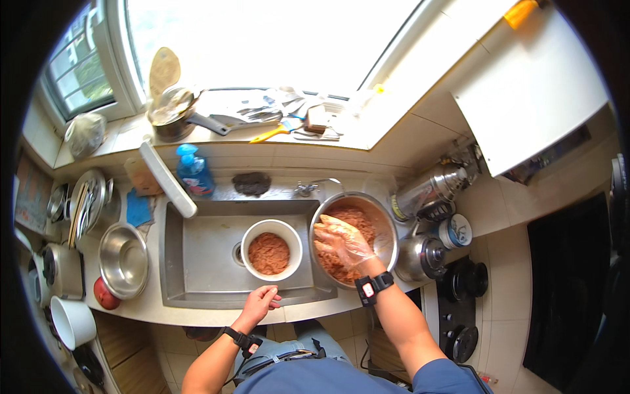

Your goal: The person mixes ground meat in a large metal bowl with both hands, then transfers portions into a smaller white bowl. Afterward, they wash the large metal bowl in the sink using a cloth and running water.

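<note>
My right hand [342,239], in a clear plastic glove smeared with red-brown bits, is over a large steel bowl [391,224] of reddish minced meat [352,216]. Its fingers are spread a little, and I see nothing held in them; whether the hand touches the meat is unclear. Bare, my left hand [261,305] hovers by the front edge of the sink [206,256], fingers loosely curled, with nothing visible in them. Just beyond it, a white round tub [297,246] stands in the sink, partly filled with similar meat [269,252].
An empty steel bowl [123,261] and a red apple-like fruit [106,294] lie left of the sink. A blue soap bottle [195,172] and a faucet [307,188] stand behind it. A steel kettle [421,257] is right of the large bowl.
</note>
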{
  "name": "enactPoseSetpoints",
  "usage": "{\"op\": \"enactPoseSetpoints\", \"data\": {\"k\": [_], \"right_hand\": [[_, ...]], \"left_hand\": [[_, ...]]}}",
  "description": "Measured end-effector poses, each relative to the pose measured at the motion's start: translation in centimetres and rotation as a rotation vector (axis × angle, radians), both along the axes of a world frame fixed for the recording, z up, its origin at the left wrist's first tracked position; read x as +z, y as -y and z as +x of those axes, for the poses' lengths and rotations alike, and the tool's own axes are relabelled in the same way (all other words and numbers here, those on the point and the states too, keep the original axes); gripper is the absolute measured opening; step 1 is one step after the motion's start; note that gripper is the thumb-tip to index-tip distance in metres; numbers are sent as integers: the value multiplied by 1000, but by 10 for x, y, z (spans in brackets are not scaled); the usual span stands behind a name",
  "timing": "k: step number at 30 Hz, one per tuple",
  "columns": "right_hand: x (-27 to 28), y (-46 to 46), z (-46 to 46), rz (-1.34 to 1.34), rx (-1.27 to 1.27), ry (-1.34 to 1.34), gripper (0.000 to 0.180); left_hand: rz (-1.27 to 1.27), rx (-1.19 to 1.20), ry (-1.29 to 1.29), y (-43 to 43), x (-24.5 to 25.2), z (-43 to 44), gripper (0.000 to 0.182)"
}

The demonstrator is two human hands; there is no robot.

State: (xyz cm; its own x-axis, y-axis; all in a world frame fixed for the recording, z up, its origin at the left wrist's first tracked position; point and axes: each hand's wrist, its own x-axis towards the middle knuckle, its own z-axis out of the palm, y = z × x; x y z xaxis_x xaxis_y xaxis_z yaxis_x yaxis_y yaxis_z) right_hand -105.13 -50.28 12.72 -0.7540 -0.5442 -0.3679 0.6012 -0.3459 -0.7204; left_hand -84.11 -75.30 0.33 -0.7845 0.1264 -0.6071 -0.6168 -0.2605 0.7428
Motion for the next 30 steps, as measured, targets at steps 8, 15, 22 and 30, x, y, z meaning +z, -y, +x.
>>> {"op": "enactPoseSetpoints", "data": {"k": [8, 15, 22, 30], "right_hand": [[-44, -161, -51, 673, -282, 237, 81], [-108, -153, -81, 225, 164, 575, 82], [-130, -121, -76, 81, 257, 710, 53], [-116, -112, -66, 71, 307, 690, 51]], "left_hand": [[-154, -64, -148, -114, 23, -71, 76], [-109, 48, -122, -141, 14, -81, 66], [-178, 90, -91, -144, 29, -91, 65], [-183, 81, -67, -144, 21, -87, 65]]}}
